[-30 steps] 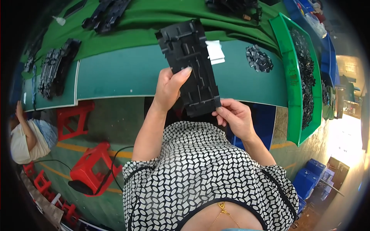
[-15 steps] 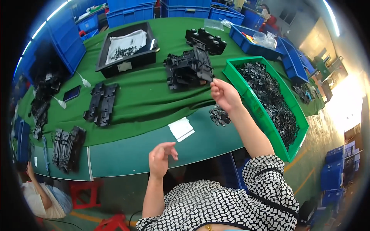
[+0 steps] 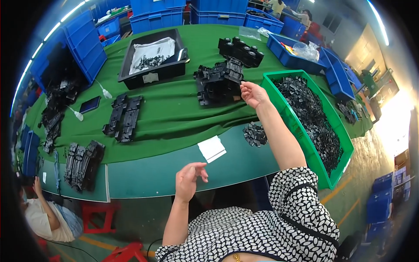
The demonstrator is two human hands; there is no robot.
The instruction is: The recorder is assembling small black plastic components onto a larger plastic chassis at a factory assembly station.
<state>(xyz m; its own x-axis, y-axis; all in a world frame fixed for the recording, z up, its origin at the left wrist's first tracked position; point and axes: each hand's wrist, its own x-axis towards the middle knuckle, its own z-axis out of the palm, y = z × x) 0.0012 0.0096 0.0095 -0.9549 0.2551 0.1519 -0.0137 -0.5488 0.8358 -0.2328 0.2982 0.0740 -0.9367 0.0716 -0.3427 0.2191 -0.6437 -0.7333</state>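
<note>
From the head view, your right hand (image 3: 252, 94) is at the stack of black plastic frames (image 3: 218, 83) at 12 o'clock; its long axis runs left-right. At 3 o'clock, the green bin (image 3: 336, 174) holds small black parts. Right fingers touch the stack's edge, loosely bent. Your left hand (image 3: 188, 180) is half open, holding nothing.

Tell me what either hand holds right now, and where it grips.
Nothing is held. The right hand touches the stack of black plastic frames at its right edge; the left hand is empty.
</note>
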